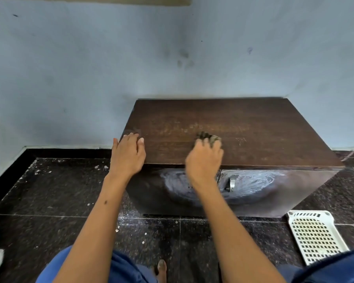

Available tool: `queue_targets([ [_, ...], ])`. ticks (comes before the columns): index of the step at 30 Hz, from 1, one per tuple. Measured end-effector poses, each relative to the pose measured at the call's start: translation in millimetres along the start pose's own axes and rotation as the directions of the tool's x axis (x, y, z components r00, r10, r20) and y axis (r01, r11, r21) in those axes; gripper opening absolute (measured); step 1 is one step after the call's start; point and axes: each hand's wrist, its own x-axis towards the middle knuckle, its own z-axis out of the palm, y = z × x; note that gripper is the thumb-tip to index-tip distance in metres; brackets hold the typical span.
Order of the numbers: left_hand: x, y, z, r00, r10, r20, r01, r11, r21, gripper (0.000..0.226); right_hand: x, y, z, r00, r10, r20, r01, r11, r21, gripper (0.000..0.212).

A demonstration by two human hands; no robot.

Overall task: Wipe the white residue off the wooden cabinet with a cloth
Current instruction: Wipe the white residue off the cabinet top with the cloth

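the cloth (209, 137), a dark wad, sits on the wooden cabinet (253, 127) top near its front edge, gripped by the curled right hand (204, 160). the left hand (128, 154) rests flat, fingers relaxed, at the top's left front corner. white residue (251, 180) smears the front doors.

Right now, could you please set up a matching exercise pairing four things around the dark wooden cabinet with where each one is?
Things:
1. left hand
2. crumpled grey-brown cloth
3. white perforated plastic basket
4. swirled white residue

Places:
A. on the dark floor, right of the dark wooden cabinet
B. across the cabinet's front doors
C. resting on the cabinet top's left edge
D. gripped by the right hand on the cabinet top

Pairs: 1-C, 2-D, 3-A, 4-B
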Motion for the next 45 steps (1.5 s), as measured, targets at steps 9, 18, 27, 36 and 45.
queue_targets([
  [9, 19, -20, -12, 0.998, -0.065, -0.026, 0.062, 0.994, -0.088, 0.038, -22, -113, 23, 0.885, -0.446, 0.135, 0.423, 0.890, 0.172, 0.030],
  [18, 27, -3, 5, 0.993, -0.056, 0.108, 0.052, 0.998, 0.038, 0.044, 43, -59, 20, 0.972, -0.198, 0.126, 0.188, 0.978, 0.087, 0.032],
  [27, 21, 7, 17, 0.991, -0.060, 0.118, 0.050, 0.995, 0.083, 0.049, 95, 73, -9, 0.987, 0.152, 0.058, -0.153, 0.988, -0.001, 0.032],
  [36, 15, 14, 20, 0.985, -0.062, 0.160, 0.044, 0.992, 0.118, 0.051, 104, 166, -42, 0.915, 0.403, 0.011, -0.399, 0.909, -0.117, 0.033],
  [45, 14, 30, 21, 0.984, -0.034, 0.177, 0.011, 0.992, 0.129, 0.051, 66, 56, -9, 0.992, 0.111, 0.063, -0.101, 0.985, -0.138, 0.034],
])
